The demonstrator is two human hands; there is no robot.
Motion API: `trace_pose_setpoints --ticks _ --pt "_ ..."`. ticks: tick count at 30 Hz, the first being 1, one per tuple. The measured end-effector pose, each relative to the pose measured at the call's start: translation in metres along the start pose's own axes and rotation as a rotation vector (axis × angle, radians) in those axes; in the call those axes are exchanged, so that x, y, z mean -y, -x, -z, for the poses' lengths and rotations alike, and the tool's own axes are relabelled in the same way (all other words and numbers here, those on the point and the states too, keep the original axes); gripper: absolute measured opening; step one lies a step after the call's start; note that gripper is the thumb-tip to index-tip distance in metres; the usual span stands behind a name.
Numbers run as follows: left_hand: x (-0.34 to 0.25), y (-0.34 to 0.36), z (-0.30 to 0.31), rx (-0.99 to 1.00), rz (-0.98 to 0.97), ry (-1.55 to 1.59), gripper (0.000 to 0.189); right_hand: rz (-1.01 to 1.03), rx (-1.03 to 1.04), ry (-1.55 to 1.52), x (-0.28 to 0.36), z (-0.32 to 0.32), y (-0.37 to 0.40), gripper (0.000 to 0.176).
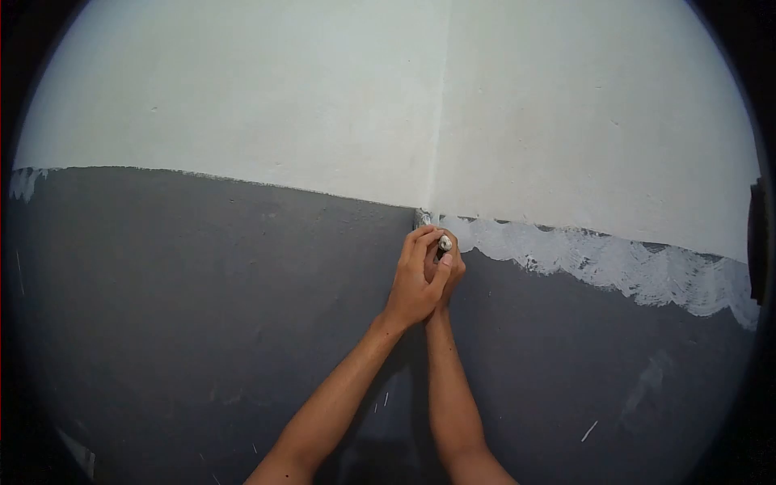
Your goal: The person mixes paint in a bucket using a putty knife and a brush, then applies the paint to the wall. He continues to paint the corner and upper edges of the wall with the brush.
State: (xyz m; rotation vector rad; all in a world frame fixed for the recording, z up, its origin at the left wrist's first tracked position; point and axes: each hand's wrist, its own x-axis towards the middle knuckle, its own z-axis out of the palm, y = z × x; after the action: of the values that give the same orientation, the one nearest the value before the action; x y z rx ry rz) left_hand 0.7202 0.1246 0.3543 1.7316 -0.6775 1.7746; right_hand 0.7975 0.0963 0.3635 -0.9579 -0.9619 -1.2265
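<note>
Both hands are together at the corner where the two walls meet. My left hand is in front, with its fingers curled and its thumb closed around a paintbrush. Closed on the same brush from the right, my right hand is partly hidden behind the left. The pale, rounded handle end of the paintbrush sticks out toward me between the hands. Its head is at the wall corner and mostly covered by the fingers. Around the hands, the wall is white above and dark grey below.
A wavy band of fresh white paint runs along the colour border on the right wall. Dark grey wall extends to the left below a fairly straight border. A small white patch marks the far left. A dark object stands at the right edge.
</note>
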Motion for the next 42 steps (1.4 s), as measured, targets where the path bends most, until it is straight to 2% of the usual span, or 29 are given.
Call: trace_pose_setpoints --ticks 23,32,35,38,42 --pt "-0.007 0.008 0.003 0.011 -0.007 0.008 0.041 -0.017 -0.019 -0.012 0.007 0.005 0.009 0.016" --pt "-0.002 0.005 0.010 -0.074 -0.003 -0.026 0.041 0.005 -0.010 -0.023 0.007 -0.009 0.005 0.016" --pt "-0.002 0.007 0.009 -0.023 -0.047 -0.003 0.041 -0.015 -0.014 -0.025 0.008 -0.003 0.007 0.016" --pt "-0.004 0.007 0.003 0.003 -0.004 0.076 0.042 -0.026 -0.025 -0.028 0.009 0.002 0.004 0.016" --pt "0.001 0.004 0.002 -0.032 -0.010 0.045 0.042 -0.017 -0.020 -0.040 0.010 -0.002 0.003 0.016"
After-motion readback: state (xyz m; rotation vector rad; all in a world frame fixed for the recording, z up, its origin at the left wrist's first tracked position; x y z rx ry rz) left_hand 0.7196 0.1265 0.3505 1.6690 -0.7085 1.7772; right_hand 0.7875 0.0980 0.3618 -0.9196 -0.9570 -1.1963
